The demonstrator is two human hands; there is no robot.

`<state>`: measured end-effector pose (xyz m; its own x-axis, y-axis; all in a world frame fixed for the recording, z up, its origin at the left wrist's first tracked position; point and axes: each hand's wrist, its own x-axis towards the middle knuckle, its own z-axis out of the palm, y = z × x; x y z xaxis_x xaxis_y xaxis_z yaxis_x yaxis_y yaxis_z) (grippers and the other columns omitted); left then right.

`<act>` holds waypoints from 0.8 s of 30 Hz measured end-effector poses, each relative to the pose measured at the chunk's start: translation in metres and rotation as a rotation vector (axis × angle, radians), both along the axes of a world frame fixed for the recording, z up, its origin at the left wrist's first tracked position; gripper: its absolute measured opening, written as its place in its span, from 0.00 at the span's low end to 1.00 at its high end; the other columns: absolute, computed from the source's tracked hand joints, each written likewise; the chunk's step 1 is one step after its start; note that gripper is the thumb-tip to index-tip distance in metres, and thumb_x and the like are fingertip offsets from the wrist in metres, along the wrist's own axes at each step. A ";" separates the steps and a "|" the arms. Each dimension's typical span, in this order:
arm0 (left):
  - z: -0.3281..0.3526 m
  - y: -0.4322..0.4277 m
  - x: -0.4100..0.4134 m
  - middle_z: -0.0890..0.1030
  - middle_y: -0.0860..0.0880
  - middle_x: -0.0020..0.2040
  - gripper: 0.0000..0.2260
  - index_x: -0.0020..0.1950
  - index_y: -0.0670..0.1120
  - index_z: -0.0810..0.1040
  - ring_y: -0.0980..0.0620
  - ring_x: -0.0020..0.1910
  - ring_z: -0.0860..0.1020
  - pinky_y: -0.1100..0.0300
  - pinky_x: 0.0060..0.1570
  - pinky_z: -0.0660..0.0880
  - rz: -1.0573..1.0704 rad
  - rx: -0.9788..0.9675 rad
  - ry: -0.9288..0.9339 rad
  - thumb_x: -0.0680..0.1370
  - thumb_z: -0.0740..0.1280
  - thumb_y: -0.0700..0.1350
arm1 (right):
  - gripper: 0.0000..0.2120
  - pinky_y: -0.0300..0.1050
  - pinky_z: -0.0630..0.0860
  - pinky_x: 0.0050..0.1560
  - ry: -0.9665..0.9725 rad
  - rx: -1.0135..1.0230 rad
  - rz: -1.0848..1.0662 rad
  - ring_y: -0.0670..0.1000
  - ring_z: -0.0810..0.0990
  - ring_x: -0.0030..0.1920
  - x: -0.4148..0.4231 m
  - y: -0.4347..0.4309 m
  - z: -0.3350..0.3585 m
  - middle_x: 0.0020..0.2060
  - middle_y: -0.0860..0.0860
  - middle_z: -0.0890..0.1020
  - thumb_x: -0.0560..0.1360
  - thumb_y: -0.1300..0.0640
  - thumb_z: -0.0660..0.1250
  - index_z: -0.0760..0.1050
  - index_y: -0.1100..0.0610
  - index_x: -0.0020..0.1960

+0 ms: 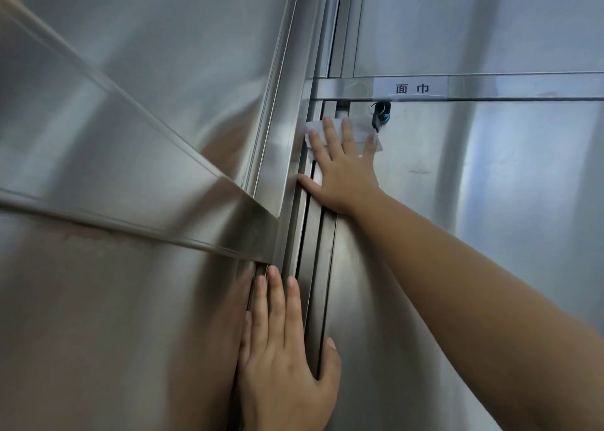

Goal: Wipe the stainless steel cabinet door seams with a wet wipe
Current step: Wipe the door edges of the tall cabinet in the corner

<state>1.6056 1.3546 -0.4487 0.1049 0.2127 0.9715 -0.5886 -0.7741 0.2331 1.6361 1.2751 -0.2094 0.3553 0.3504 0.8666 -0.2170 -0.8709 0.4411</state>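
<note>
1. Brushed steel, streaky sheen: left door panel (130,54), crossed by a slanting flat rail (130,155).
2. Left hand (281,349) flat, fingers straight and together, low on the vertical seam (310,267) (grooved channels).
3. Right hand (343,172) spread, fingers pressing thin white wet wipe (314,127) flat at the seam's top, beside black key (380,113), under paper label (411,87).
</note>
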 end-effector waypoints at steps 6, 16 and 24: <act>0.000 0.000 -0.003 0.65 0.41 0.71 0.33 0.68 0.38 0.70 0.47 0.70 0.60 0.57 0.67 0.53 -0.021 0.011 0.028 0.67 0.58 0.55 | 0.39 0.70 0.41 0.67 0.060 0.020 -0.002 0.59 0.35 0.74 -0.006 0.003 0.015 0.75 0.54 0.38 0.75 0.32 0.46 0.38 0.52 0.76; -0.002 0.002 0.001 0.62 0.40 0.72 0.33 0.69 0.38 0.68 0.45 0.72 0.58 0.54 0.68 0.53 0.000 0.037 0.001 0.69 0.58 0.54 | 0.36 0.71 0.41 0.68 0.009 -0.024 0.025 0.58 0.37 0.74 -0.004 -0.003 -0.001 0.76 0.53 0.40 0.75 0.32 0.44 0.39 0.50 0.76; -0.003 0.001 -0.003 0.59 0.41 0.74 0.33 0.71 0.38 0.64 0.46 0.73 0.54 0.53 0.69 0.52 0.035 0.046 0.048 0.71 0.57 0.54 | 0.35 0.70 0.39 0.67 0.058 -0.141 0.021 0.59 0.36 0.74 -0.009 -0.020 -0.069 0.76 0.53 0.38 0.75 0.34 0.41 0.38 0.49 0.76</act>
<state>1.6026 1.3561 -0.4515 0.1448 0.1726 0.9743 -0.5498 -0.8046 0.2243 1.6268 1.2553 -0.2779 0.3945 0.4747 0.7868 -0.1701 -0.8037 0.5702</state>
